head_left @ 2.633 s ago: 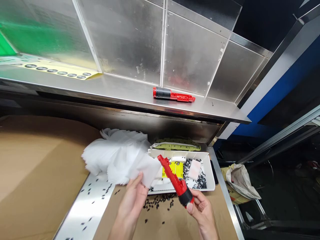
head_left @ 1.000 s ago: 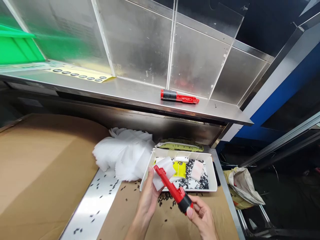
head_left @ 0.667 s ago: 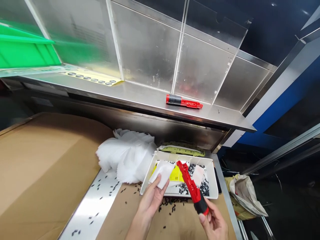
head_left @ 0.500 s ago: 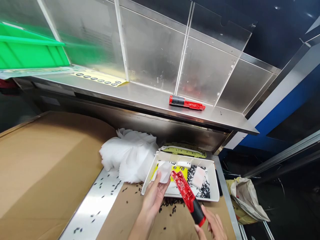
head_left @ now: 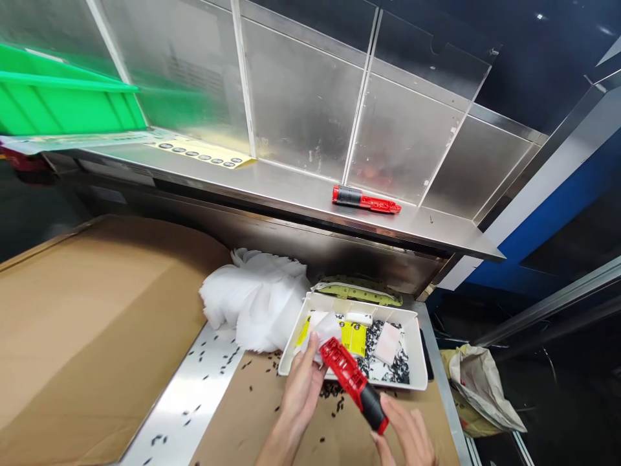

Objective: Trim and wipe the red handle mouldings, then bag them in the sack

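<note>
as before, red tool [head_left: 353, 383] seemingly lower, nearer left hand [head_left: 301, 388].

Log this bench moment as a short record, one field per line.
Left hand: pinches a white pad over the white tray
Right hand: holds the red and black tool by its black end
Tray contents: yellow labels, small black parts
Shelf: second red tool, green bin
Bench: cardboard, white foam sheets

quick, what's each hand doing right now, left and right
Left hand: fingers pinch a white square pad beside the white tray.
Right hand: fingers hold the black end of a red and black tool.
</note>
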Demonstrator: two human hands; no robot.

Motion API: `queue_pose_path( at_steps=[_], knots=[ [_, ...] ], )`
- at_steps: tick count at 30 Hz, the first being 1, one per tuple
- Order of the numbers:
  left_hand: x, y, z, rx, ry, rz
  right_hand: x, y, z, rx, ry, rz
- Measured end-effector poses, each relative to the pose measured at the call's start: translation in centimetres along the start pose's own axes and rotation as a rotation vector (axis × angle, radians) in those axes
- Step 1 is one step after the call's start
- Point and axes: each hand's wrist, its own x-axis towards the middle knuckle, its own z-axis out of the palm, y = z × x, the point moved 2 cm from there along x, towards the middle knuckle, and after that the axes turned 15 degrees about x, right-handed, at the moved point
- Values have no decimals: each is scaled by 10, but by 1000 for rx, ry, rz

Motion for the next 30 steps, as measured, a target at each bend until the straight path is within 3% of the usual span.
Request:
queue_pose_path(
  at_steps=[8,19,23,27,30],
  knots=[
    [-4,2,1,-54,-26,-32,11,-4,-2,82,-12,-8],
    [-11,-15,1,-48,-81,-73,23,-10,-5,143,-40,52],
    [-15,-29,-4,-18,-118,-113,41,-10,-8,230,-54,79],
    [-15,-51,-15,20,-194,-178,59,-13,-11,215,-120,-44],
    [-16,-64,-23,35,-246,-199,68,-18,-13,155,-143,-59]
  ],
)
